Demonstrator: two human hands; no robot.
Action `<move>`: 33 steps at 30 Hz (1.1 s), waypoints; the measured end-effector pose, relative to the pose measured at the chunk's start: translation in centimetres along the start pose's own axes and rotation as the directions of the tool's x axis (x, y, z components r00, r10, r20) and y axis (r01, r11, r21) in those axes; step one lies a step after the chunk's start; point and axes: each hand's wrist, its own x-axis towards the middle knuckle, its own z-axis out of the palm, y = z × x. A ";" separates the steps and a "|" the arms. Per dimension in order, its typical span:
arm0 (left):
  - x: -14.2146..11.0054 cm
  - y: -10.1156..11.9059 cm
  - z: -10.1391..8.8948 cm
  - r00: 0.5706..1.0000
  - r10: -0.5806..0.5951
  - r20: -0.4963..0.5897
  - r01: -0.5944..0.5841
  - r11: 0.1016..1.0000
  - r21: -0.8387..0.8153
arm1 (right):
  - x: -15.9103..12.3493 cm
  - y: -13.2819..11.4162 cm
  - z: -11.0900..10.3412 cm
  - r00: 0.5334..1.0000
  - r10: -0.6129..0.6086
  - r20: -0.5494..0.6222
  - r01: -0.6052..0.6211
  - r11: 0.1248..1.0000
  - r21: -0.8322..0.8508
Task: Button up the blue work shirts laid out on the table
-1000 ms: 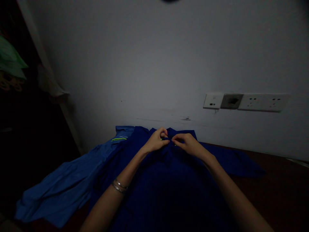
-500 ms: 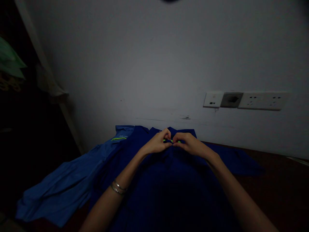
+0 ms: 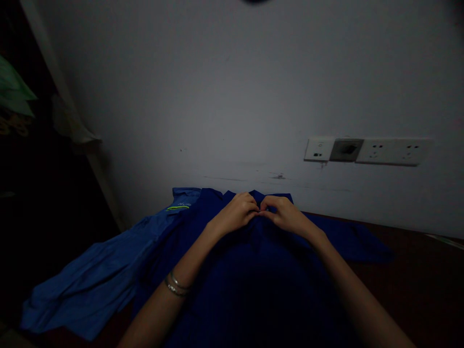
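A dark blue shirt [image 3: 253, 280] lies spread flat on a dark brown surface [image 3: 416, 280], its collar toward the wall. My left hand [image 3: 235, 212] and my right hand [image 3: 284, 212] meet at the collar, fingers curled and pinching the fabric there, fingertips touching each other. Two thin bangles [image 3: 176, 285] circle my left wrist. The spot under my fingertips is hidden by the fingers.
A lighter blue garment [image 3: 97, 280] with a neon yellow-green stripe [image 3: 178, 208] lies partly under the shirt at the left. A white wall stands right behind, with a socket strip [image 3: 366, 151] at the right. The left side is dark, with a pale green cloth [image 3: 14, 92] hanging.
My hands have closed together over the collar. The neon yellow-green bit seen between the fingertips half a second ago is now covered.
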 end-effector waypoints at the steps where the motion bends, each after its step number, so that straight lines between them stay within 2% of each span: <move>1: 0.0 -0.1 0.0 1.000 0.011 0.010 -0.011 1.000 0.017 | 0.0 0.0 0.1 1.000 0.002 -0.002 -0.002 1.000 0.001; 7: -0.1 -0.8 0.2 0.997 0.057 0.060 -0.057 0.998 -0.002 | 0.2 0.5 0.6 1.000 0.011 -0.002 -0.011 0.998 0.059; 13: -0.4 -1.3 1.1 0.997 0.000 0.072 0.003 0.999 -0.037 | 0.3 1.1 1.2 0.999 0.043 -0.006 -0.041 0.980 0.194; 16: -0.6 -1.5 1.6 0.998 -0.052 0.031 0.053 0.997 -0.054 | 0.3 1.3 1.6 0.990 0.140 0.016 -0.136 0.916 0.378; 19: -0.7 -1.7 2.1 0.996 -0.079 -0.037 0.075 0.993 -0.094 | 0.3 1.5 2.0 0.964 0.259 0.060 -0.248 0.798 0.550; 22: -0.7 -1.8 2.7 0.991 -0.087 -0.099 0.074 0.989 -0.128 | 0.4 1.7 2.2 0.927 0.364 0.096 -0.335 0.682 0.650; 25: -0.7 -1.8 3.1 0.984 -0.086 -0.159 0.063 0.988 -0.144 | 0.5 1.7 2.4 0.900 0.423 0.110 -0.369 0.602 0.708; 28: -0.7 -1.8 3.1 0.977 -0.099 -0.188 0.069 0.985 -0.161 | 0.6 1.7 2.5 0.890 0.444 0.104 -0.367 0.562 0.741; 33: -0.8 -2.0 2.6 0.988 -0.084 -0.130 0.060 0.982 -0.179 | 0.8 1.3 2.6 0.871 0.487 0.067 -0.378 0.577 0.724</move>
